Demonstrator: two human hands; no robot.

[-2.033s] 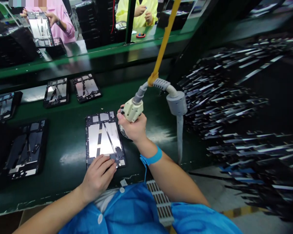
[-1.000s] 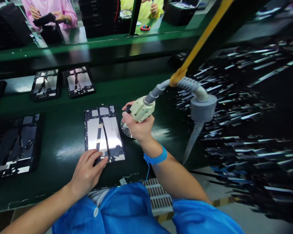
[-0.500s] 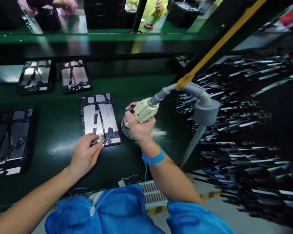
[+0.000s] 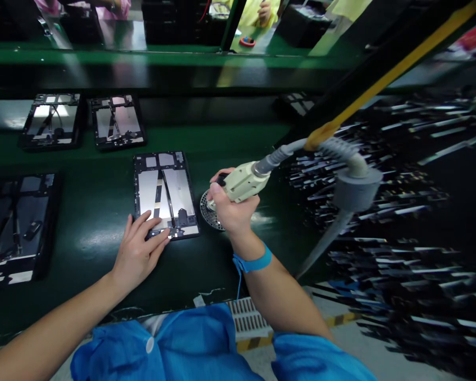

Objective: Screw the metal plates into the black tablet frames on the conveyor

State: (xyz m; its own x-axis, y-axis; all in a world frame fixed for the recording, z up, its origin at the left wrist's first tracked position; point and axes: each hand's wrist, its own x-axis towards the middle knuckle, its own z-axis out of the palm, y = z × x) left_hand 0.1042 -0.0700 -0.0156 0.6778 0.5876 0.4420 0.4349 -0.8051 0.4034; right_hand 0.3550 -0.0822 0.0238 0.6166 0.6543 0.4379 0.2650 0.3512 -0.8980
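Observation:
An opened tablet point(image 4: 147, 186) lies on the dark green bench, its pale inner plate, ribbon cables and small boards exposed. My left hand point(image 4: 137, 248) rests at its lower left corner, fingers spread, with fingertips touching the bottom edge. My right hand point(image 4: 237, 216) is wrapped around an off-white corded electric screwdriver point(image 4: 246, 181), just right of the tablet. Under the tool's front end sits a round plate full of small holes point(image 4: 207, 212); the bit's tip is hidden by my hand.
More opened tablets lie at the left point(image 4: 31, 203) and at the back, one point(image 4: 51, 119) beside another point(image 4: 117, 119). A yellow-wrapped cable point(image 4: 321, 135) runs from the screwdriver past a grey cylinder point(image 4: 357, 190). Stacked dark parts with bright edges point(image 4: 404, 264) fill the right. Co-workers' sleeves show across the bench.
My right hand stays with the screwdriver over the holed plate, and the grey cylinder hangs further right in view. My left fingers have spread a little on the tablet. The view has shifted slightly.

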